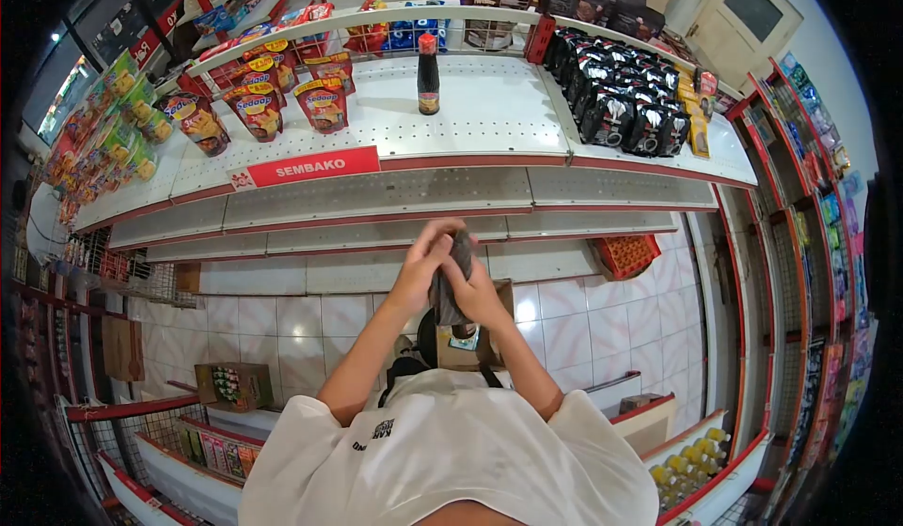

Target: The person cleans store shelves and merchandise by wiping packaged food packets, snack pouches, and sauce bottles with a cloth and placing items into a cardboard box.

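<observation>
Both hands are together in front of my chest, closed around a dark grey cloth [448,302]. My left hand [420,267] grips it from the left, fingers curled over its top. My right hand [478,291] presses against it from the right. Something dark brown shows just below the cloth's lower end, and I cannot tell whether it is wrapped inside. Beyond my hands, a dark sauce bottle [428,79] with a red cap stands upright on the top white shelf [376,124]. Below my hands, an open cardboard box [500,324] is partly hidden by my arms.
Sedaap pouches [256,110] stand on the shelf's left, black packets [616,98] on its right. A red SEMBAKO sign [306,167] hangs on the front edge. On the tiled floor are an orange crate [625,255] and a carton [233,387]. Stocked racks line both sides.
</observation>
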Tool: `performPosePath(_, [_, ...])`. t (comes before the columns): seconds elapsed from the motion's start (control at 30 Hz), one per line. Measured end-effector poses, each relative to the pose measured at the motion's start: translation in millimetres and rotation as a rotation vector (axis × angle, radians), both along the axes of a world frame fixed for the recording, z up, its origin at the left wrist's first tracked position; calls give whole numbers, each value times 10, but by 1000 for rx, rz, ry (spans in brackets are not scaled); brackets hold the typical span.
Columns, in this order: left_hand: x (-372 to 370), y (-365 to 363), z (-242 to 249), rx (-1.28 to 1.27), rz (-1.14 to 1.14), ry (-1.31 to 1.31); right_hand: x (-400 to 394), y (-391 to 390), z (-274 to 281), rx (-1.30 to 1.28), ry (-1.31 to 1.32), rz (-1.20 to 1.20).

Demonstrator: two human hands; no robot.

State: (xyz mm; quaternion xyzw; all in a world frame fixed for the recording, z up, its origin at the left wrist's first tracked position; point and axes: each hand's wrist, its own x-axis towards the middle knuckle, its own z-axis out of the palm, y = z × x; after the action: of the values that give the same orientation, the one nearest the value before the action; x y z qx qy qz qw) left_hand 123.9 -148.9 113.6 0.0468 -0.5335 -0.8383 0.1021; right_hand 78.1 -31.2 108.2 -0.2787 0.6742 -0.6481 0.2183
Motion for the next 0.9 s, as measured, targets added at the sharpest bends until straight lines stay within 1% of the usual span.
performPosePath(0.03, [-1, 35, 26, 120, 58, 37, -20, 42, 175, -48, -51, -22])
performPosePath(0.07, [14, 73, 41, 120, 52, 28, -112, 62, 34, -52, -144, -62])
performPosePath(0.13, [46, 182, 42, -102, 155, 33, -253, 147, 257, -85, -156, -150])
performPosePath(0.17, [67, 226, -41, -42, 35, -16, -308, 152, 336, -176, -221, -207])
performPosePath(0.2, [88, 333, -172, -39, 22, -22, -344, 163, 437, -202, -162, -309])
performPosePath(0.27, [96, 578, -391, -61, 65, -257, -481, 102, 318, -363, -73, -515])
performPosePath(0.3, [44, 640, -391, 235, -19, -309, -513, 113, 277, -384, -181, -507])
performPosePath(0.33, [3, 630, -457, 230, -19, -314, -460, 104, 380, -388, -186, -510])
performPosePath(0.37, [-47, 601, -579, 267, -36, -224, -371, 88, 513, -397, -224, -486])
performPosePath(0.4, [-92, 608, -524, 305, -54, -134, -316, 97, 594, -405, -260, -463])
performPosePath(0.43, [-126, 753, -401, 177, 154, -352, -347, 103, 466, -340, -45, -406])
performPosePath(0.47, [-163, 772, -408, 173, 150, -355, -312, 147, 470, -294, 56, -372])
performPosePath(0.53, [-218, 800, -473, 338, 216, -296, -319, 242, 391, -289, 163, -399])
performPosePath(0.57, [-211, 665, -624, -254, 120, -122, -369, 304, 321, -290, 155, -402])
performPosePath(0.63, [-329, 395, -16, -237, 233, -278, -487, 490, 177, -149, 45, -269])
performPosePath(0.67, [-384, 299, 121, -312, 258, -166, -516, 543, 164, -150, 35, -267])
performPosePath(0.7, [-441, 249, 233, -388, 280, -56, -538, 585, 154, -97, 94, -226])
performPosePath(0.73, [-498, 297, 390, -390, 278, -78, -528, 628, 138, -41, 145, -184])
performPosePath(0.8, [-618, 490, 595, -205, -76, -61, -498, 667, 170, -28, 165, -170])
performPosePath(0.83, [-686, 556, 575, -202, -72, -70, -497, 683, 200, -30, 114, -170])
performPosePath(0.87, [-751, 616, 562, -131, -99, -56, -507, 701, 211, -34, 65, -170])
performPosePath(0.9, [-796, 665, 555, -64, -126, -40, -534, 710, 179, -56, 73, -183])
